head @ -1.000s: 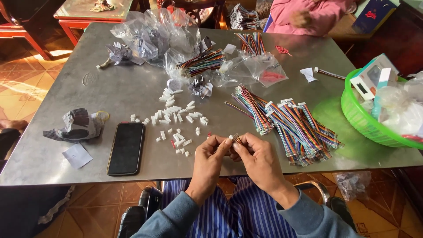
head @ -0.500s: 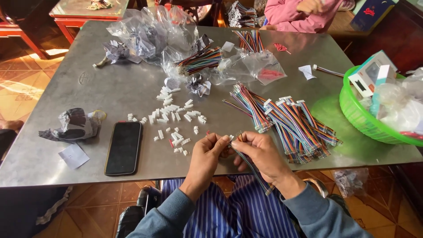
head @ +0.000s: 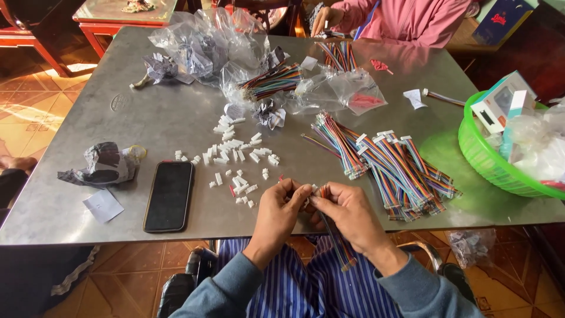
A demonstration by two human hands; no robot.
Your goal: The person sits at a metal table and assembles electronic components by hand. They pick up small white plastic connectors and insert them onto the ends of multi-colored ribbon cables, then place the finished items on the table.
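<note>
Head view is showing both hands meeting at the near edge of the grey tabletop [head: 147,112]. Left hand [head: 281,209] and right hand [head: 347,215] are pinching, in a narrow grip, the end of one multicoloured ribbon cable [head: 338,241], which is hanging down over the striped lap; the cable end itself is sitting hidden between the fingertips. Just beyond the hands, small white connector housings [head: 235,156] are lying scattered, too many to count. To the right, a pile of finished ribbon cables [head: 394,168] is fanning out, and a green basket [head: 479,159], cut off by the frame edge, is holding boxes and plastic. One black phone [head: 169,195] is lying left, beside a crumpled dark bag [head: 103,166] and a paper slip [head: 103,205]. Clear plastic bags [head: 206,44] are crowding the far side, where another person's pink sleeve [head: 406,20] is reaching in.
</note>
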